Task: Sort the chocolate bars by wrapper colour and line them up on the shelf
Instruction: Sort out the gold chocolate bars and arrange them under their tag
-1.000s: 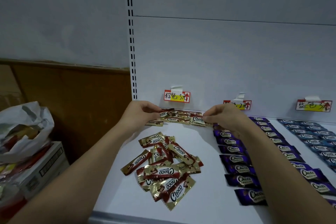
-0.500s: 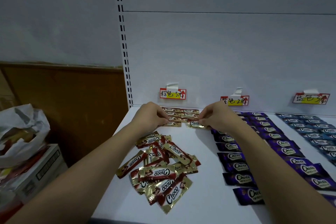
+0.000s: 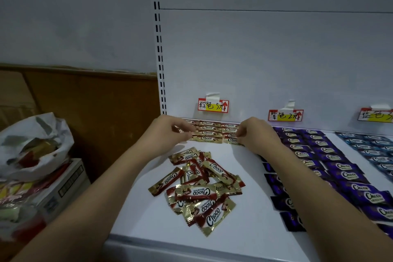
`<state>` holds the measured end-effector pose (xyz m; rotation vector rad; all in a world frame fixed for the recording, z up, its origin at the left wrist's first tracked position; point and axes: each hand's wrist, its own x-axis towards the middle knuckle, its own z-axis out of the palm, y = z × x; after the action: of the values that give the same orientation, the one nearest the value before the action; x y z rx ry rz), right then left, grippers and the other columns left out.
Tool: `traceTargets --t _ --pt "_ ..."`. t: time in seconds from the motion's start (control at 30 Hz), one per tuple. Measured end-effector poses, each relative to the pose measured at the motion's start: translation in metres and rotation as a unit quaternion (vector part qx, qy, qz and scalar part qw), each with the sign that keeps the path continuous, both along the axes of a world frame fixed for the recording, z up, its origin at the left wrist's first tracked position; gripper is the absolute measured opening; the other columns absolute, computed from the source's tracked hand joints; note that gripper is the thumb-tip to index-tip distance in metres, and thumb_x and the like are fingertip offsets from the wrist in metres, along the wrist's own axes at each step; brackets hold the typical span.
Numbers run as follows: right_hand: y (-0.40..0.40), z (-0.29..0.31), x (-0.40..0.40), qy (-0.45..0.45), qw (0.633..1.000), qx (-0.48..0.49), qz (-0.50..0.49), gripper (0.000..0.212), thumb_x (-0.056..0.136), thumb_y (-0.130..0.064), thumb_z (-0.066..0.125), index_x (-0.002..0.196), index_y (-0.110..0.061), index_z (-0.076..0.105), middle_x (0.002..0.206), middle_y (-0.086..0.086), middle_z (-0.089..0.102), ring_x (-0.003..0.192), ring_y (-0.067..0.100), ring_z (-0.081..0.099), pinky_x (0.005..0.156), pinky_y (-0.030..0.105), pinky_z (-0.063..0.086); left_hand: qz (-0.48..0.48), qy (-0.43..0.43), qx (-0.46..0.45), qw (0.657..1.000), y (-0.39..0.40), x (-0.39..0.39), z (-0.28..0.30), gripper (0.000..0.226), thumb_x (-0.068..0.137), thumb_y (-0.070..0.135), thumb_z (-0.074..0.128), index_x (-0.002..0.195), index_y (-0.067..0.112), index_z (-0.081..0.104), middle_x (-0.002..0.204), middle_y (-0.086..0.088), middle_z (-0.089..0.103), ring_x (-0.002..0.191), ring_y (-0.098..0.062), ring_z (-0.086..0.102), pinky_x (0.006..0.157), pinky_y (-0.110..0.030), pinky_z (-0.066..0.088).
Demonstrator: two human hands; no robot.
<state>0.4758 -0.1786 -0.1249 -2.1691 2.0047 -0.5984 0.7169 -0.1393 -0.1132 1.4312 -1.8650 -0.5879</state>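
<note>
Both hands worked the neat block of gold-and-red foil-wrapped chocolate bars (image 3: pixel 209 133) under the brown price label (image 3: pixel 213 105): left hand (image 3: pixel 168 132) and right hand (image 3: pixel 254 134), fingers pinching its ends, apparently squaring rows; unsorted gold-and-red pile (image 3: pixel 198 185) lay nearer.

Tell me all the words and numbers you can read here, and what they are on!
"Choco": on the gold-and-red chocolate bars, the purple bars and the blue bars.
"棕色 5元": left price tag, handwritten.
"紫色 2元": middle price tag.
"蓝色", then a cut-off number: right price tag.
Small print on the wrappers and the label on the cardboard box: too blurred to read.
</note>
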Motion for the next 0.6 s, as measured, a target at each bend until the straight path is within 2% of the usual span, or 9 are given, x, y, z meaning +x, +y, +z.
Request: traceTargets --t 0.07,0.13,0.23,0.3,0.37,0.47,0.6 --pt "0.002 0.003 0.001 0.025 1.0 -0.009 -0.007 0.013 0.084 -0.013 0.066 0.09 -0.023 0.072 0.102 0.002 0.069 0.095 0.023 0.062 0.082 0.041 0.055 -0.006 -0.012 0.012 1.0 0.005 0.004 0.0 0.015 0.087 0.019 0.071 0.096 0.031 0.075 0.096 0.019 0.067 0.083 -0.001 0.06 0.068 -0.017 0.044" --pt "0.006 0.01 0.002 0.022 0.999 -0.02 0.012 0.011 0.087 -0.016 0.066 0.094 -0.022 0.071 0.101 0.0 0.068 0.092 0.02 0.061 0.078 0.037 0.055 -0.01 -0.03 0.022 0.999 0.01 0.004 -0.004 0.015 0.086 0.022 0.071 0.093 0.034 0.074 0.093 0.022 0.065 0.083 -0.001 0.061 0.065 -0.014 0.043" --pt "0.023 0.03 0.008 -0.065 0.993 0.017 0.095 0.006 0.089 -0.019 0.068 0.093 -0.018 0.072 0.092 -0.004 0.068 0.081 0.012 0.061 0.063 0.021 0.047 -0.008 0.004 0.057 0.998 0.017 0.004 -0.016 0.009 0.086 0.027 0.073 0.092 0.033 0.074 0.091 0.015 0.066 0.082 -0.005 0.063 0.066 -0.019 0.049" --pt "0.034 0.039 0.014 -0.11 0.979 0.082 0.149 0.004 0.088 -0.019 0.069 0.089 -0.019 0.073 0.087 -0.006 0.069 0.078 0.01 0.062 0.06 0.018 0.046 -0.019 0.021 0.085 0.996 0.019 0.006 -0.02 0.009 0.087 0.03 0.071 0.094 0.03 0.076 0.093 0.013 0.066 0.086 -0.005 0.062 0.071 -0.021 0.048" --pt "0.04 0.041 0.018 -0.089 0.968 0.131 0.192 0.004 0.088 -0.02 0.069 0.089 -0.019 0.073 0.086 -0.006 0.07 0.076 0.011 0.064 0.062 0.02 0.051 -0.034 0.028 0.108 0.993 0.018 0.01 -0.02 0.011 0.09 0.03 0.067 0.097 0.03 0.076 0.096 0.016 0.068 0.092 -0.002 0.06 0.076 -0.02 0.045" --pt "0.042 0.037 0.02 -0.07 0.957 0.169 0.226 0.007 0.088 -0.024 0.07 0.089 -0.019 0.074 0.089 -0.005 0.073 0.079 0.017 0.068 0.072 0.028 0.058 -0.047 0.001 0.11 0.993 0.017 0.014 -0.019 0.013 0.091 0.024 0.066 0.098 0.03 0.075 0.099 0.016 0.067 0.093 -0.002 0.059 0.075 -0.017 0.042" --pt "0.043 0.032 0.018 -0.06 0.951 0.204 0.226 0.015 0.091 -0.031 0.064 0.095 -0.018 0.072 0.09 -0.001 0.073 0.064 0.006 0.059 0.057 0.016 0.046 -0.053 -0.024 0.107 0.993 0.017 0.016 -0.022 0.018 0.087 0.021 0.07 0.103 0.029 0.075 0.101 0.009 0.065 0.092 -0.009 0.06 0.075 -0.019 0.045"
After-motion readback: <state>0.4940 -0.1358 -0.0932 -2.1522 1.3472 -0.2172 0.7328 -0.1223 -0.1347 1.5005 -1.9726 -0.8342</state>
